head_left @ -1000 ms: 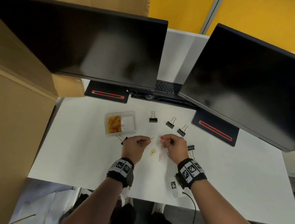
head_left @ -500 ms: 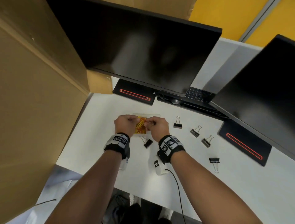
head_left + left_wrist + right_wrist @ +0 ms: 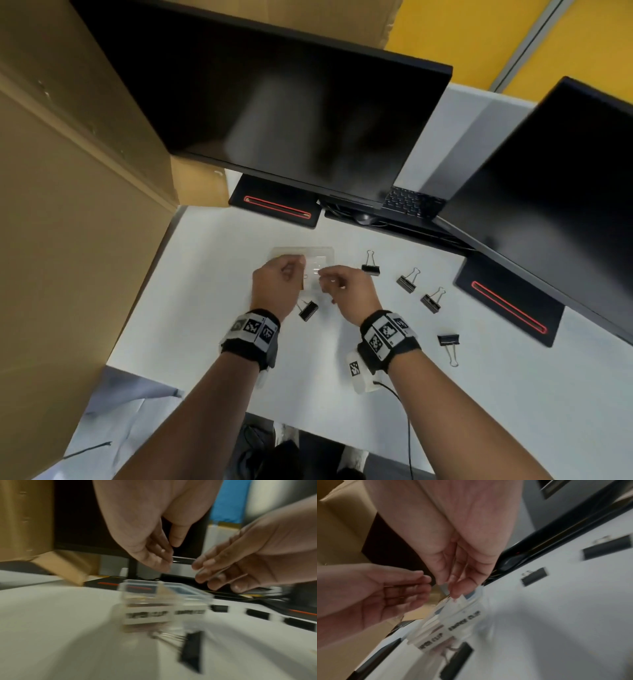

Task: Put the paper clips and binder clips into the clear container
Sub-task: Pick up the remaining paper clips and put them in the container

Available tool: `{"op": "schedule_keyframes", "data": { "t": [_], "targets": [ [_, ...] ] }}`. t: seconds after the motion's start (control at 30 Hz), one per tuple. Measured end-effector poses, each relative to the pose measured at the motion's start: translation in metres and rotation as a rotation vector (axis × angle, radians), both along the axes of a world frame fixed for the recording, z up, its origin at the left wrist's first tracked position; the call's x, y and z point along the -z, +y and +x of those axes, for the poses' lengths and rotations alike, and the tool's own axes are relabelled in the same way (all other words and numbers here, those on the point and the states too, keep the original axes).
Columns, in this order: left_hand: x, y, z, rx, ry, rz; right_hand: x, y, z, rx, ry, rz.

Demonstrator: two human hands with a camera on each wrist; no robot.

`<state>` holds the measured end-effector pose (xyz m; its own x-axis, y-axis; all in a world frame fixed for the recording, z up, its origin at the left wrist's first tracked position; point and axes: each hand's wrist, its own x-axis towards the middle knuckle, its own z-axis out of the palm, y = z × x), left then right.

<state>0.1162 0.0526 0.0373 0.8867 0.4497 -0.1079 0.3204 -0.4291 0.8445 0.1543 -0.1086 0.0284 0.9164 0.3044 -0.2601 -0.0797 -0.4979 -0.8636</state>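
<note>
The clear container sits on the white table, split into two labelled compartments. A blurred brownish mass shows in its left part. Both hands hover just above it. My left hand is over the left side with its fingers loose and straight. My right hand is over the right side, thumb and fingers pointing down, slightly apart. I see nothing held in either. One black binder clip lies just in front of the container.
Several more black binder clips lie to the right. Two dark monitors and their stands close off the back. A tall cardboard box stands along the left edge of the table.
Both hands went from the table's middle, each pinching a paper clip, forward to the container. Their fingers have since loosened over it. The loose paper clips are out of sight.
</note>
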Motion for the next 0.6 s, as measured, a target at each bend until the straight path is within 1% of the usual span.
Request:
{"op": "schedule_keyframes", "data": {
  "t": [0.07,0.13,0.2,0.27,0.33,0.4,0.47,0.6],
  "targets": [
    [0.000,-0.028,-0.009,0.104,-0.046,-0.055,0.006,-0.035,-0.011,0.070,-0.026,-0.061],
    [0.007,-0.055,-0.019,0.264,-0.039,-0.084,0.012,-0.077,-0.022,0.165,-0.008,-0.134],
    [0.020,-0.078,-0.028,0.404,0.042,-0.056,0.015,-0.118,-0.033,0.239,0.015,-0.246],
    [0.034,-0.095,-0.034,0.482,0.146,-0.002,0.019,-0.150,-0.043,0.279,0.034,-0.338],
    [0.046,-0.105,-0.038,0.509,0.254,0.068,0.023,-0.168,-0.053,0.280,0.051,-0.372],
    [0.056,-0.111,-0.042,0.510,0.316,0.144,0.027,-0.174,-0.062,0.238,0.081,-0.378],
    [0.062,-0.114,-0.046,0.489,0.339,0.179,0.034,-0.171,-0.068,0.182,0.102,-0.414],
    [0.068,-0.123,-0.049,0.449,0.344,0.213,0.049,-0.155,-0.070,0.103,0.095,-0.564]
  ]
}}
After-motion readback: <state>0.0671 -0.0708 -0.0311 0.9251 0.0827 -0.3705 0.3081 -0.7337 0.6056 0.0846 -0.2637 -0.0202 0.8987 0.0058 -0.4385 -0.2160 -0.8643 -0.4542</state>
